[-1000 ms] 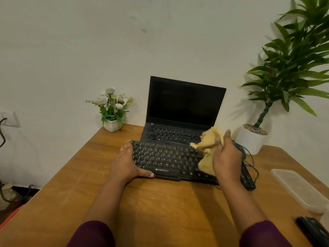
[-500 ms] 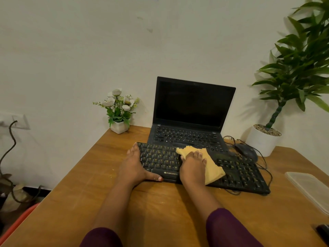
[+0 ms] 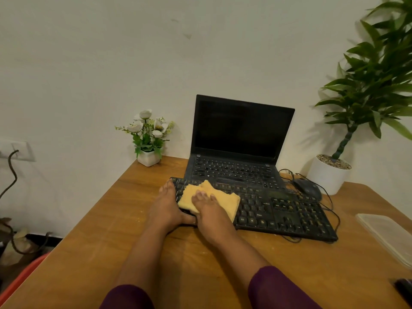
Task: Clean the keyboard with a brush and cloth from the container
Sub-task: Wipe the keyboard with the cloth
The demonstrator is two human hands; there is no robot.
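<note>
On the wooden desk [image 3: 156, 253], a black keyboard [image 3: 278, 210] lies at a slant in front of an open laptop [image 3: 240, 134] with a dark screen, its far edge just against the laptop's base. A yellow cloth [image 3: 225, 200] is spread over the left part of the keys. The person's right hand [image 3: 209, 216] lies palm down on the cloth with its fingers straight and close together, pressing the fabric flat onto the keys rather than pinching it. The cloth shows beyond the fingertips and on both sides of the hand, and reaches further on the right.

The left hand [image 3: 166, 206] rests at the keyboard's left end, just beside the cloth. Its fingers lie stretched along the short edge and its thumb runs along the front edge, where it meets the right hand. Neither hand has its fingers curled round anything. Both forearms reach in from dark purple sleeves [image 3: 274, 288].

A black mouse [image 3: 308, 188] sits near the keyboard's far right corner, its cable looping round the right end. Well apart, at the desk's right edge, lies a clear plastic container [image 3: 385, 235]. A small pot of white flowers [image 3: 148, 139] stands by the wall left of the laptop, and a tall green plant [image 3: 379, 85] in a white pot [image 3: 327, 175] stands to the right.
</note>
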